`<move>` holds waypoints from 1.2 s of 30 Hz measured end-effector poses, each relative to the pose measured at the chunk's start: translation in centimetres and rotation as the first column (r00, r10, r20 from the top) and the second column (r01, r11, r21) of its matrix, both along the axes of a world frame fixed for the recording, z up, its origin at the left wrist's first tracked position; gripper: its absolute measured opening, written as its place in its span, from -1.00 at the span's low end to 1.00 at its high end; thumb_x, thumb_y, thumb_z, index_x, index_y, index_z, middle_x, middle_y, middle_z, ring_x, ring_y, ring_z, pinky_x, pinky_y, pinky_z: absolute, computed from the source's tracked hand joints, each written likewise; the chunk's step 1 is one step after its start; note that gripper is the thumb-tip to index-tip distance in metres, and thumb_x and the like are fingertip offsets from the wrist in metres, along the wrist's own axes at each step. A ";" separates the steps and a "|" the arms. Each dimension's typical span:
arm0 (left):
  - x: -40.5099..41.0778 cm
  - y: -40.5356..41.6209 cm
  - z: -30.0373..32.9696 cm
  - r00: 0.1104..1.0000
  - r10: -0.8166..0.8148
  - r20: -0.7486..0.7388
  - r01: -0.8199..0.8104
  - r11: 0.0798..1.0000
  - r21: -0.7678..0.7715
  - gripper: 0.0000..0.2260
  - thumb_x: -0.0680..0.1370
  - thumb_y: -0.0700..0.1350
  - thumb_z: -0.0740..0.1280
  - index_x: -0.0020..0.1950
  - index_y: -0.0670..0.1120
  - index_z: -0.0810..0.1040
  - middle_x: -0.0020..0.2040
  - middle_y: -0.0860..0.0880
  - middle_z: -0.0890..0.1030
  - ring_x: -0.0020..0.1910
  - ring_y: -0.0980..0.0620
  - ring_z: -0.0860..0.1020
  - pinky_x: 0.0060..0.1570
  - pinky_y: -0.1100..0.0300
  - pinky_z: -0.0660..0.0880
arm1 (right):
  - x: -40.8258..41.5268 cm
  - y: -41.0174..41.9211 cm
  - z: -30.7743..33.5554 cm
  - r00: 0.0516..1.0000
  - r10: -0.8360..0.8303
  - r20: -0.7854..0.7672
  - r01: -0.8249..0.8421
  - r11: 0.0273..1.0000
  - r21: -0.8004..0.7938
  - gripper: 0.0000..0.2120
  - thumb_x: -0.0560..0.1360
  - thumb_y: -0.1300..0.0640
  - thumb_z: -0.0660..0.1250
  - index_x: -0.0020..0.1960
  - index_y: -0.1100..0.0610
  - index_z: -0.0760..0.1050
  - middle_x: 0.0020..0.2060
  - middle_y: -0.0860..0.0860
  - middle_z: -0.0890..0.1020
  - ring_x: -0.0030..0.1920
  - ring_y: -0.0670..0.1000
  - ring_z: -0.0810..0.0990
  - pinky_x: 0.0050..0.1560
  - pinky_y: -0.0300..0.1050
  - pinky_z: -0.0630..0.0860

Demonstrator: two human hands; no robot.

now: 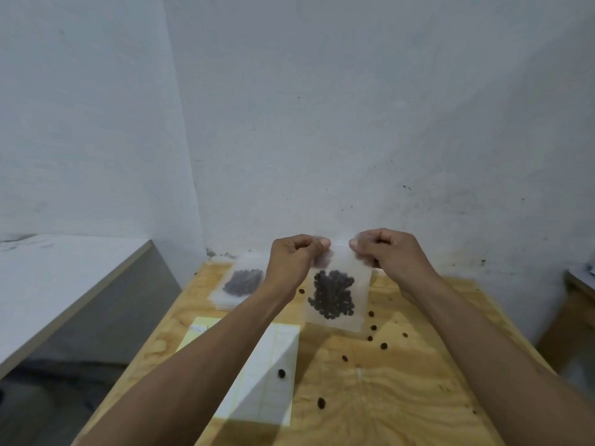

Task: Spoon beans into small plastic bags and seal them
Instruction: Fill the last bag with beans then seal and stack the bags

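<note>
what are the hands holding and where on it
Both hands pinch the bag of beans by its top edge: left hand at the left corner, right hand at the right.

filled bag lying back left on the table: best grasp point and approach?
Probably the filled bag's flat margin along its near edge. The beans bunch in the middle, leaving thin, empty film around them. Come low from the front-left with a pinch; the left hand and right hand hold the raised bag to its right.

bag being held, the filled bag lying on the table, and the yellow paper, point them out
held bag [335,297], head view, on its beans
filled bag [241,281], head view, on its beans
yellow paper [273,365], head view, on its middle
</note>
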State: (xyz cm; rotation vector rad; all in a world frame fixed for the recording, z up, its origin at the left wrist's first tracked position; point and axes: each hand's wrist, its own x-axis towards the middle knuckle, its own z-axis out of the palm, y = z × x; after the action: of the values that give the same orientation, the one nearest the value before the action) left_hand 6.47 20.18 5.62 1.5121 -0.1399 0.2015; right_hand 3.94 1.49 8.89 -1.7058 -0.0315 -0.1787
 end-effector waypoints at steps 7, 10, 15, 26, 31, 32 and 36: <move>-0.3 -0.3 0.3 0.998 0.003 -0.059 -0.007 0.998 -0.056 -0.89 0.48 -0.22 0.55 -0.12 -0.27 0.72 -0.22 -0.19 0.72 -0.25 -0.06 0.69 -0.09 0.00 0.69 | 0.4 -0.8 0.5 0.999 0.039 -0.024 -0.043 0.978 -0.202 -0.80 0.43 0.11 0.54 0.04 0.09 0.67 -0.08 0.05 0.73 -0.12 0.00 0.71 0.03 -0.04 0.63; -0.6 -0.7 0.5 0.999 -0.013 -0.047 0.012 1.000 -0.017 -0.93 0.50 -0.24 0.52 -0.15 -0.25 0.73 -0.24 -0.18 0.72 -0.26 -0.06 0.70 -0.13 0.04 0.69 | 0.3 -0.8 1.0 0.996 0.087 -0.026 -0.090 0.939 -0.331 -0.83 0.41 0.00 0.54 -0.03 0.00 0.71 -0.09 -0.04 0.74 -0.06 -0.03 0.70 0.04 -0.09 0.59; -0.9 -1.3 0.4 0.998 -0.041 -0.041 0.043 0.999 0.032 -0.89 0.54 -0.23 0.48 -0.13 -0.26 0.73 -0.24 -0.19 0.72 -0.29 -0.06 0.69 -0.12 0.04 0.69 | 0.2 -0.7 1.5 0.994 0.102 -0.041 -0.110 0.911 -0.397 -0.90 0.44 0.02 0.52 -0.14 0.05 0.74 -0.17 -0.05 0.75 -0.07 -0.01 0.70 0.02 -0.08 0.61; -0.9 -1.5 -0.2 0.998 -0.042 -0.036 0.045 0.995 0.087 -0.82 0.58 -0.19 0.45 -0.14 -0.28 0.73 -0.26 -0.17 0.70 -0.31 0.01 0.66 -0.14 0.06 0.69 | 0.5 0.0 0.8 0.991 0.132 -0.032 -0.128 0.826 -0.549 -0.66 0.48 0.03 0.42 -0.35 0.21 0.46 -0.44 0.01 0.35 -0.46 -0.05 0.27 -0.36 -0.13 0.22; -0.5 -1.0 0.0 0.999 0.005 -0.036 -0.002 0.996 0.084 -0.85 0.56 -0.20 0.46 -0.11 -0.28 0.73 -0.17 -0.28 0.71 -0.28 -0.01 0.67 -0.18 0.08 0.69 | 0.4 -0.4 0.8 0.984 0.167 -0.065 -0.175 0.823 -0.541 -0.69 0.52 0.03 0.41 -0.33 0.16 0.50 -0.41 0.06 0.44 -0.40 -0.02 0.37 -0.32 -0.10 0.31; -0.4 -0.7 0.2 0.999 0.013 -0.038 -0.010 0.998 0.067 -0.85 0.56 -0.20 0.46 -0.09 -0.30 0.73 -0.15 -0.30 0.70 -0.26 -0.04 0.67 -0.17 0.06 0.70 | 0.5 -0.8 0.9 0.983 0.170 -0.073 -0.183 0.834 -0.521 -0.69 0.53 0.03 0.41 -0.31 0.20 0.56 -0.38 0.06 0.55 -0.37 -0.03 0.46 -0.28 -0.09 0.40; -0.2 0.3 0.9 0.999 0.034 -0.038 -0.033 0.999 0.036 -0.83 0.56 -0.20 0.47 -0.09 -0.33 0.71 -0.11 -0.34 0.69 -0.23 -0.09 0.67 -0.16 0.05 0.70 | 0.4 -1.9 1.1 0.981 0.180 -0.072 -0.193 0.876 -0.441 -0.74 0.54 0.04 0.45 -0.14 0.25 0.69 -0.19 0.09 0.74 -0.21 -0.04 0.65 -0.12 -0.16 0.60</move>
State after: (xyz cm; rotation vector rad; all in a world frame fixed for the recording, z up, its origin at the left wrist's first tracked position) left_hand 6.31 20.45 6.52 1.5537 -0.0877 0.1971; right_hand 4.36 -0.42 9.98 -2.1529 -0.2316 0.0013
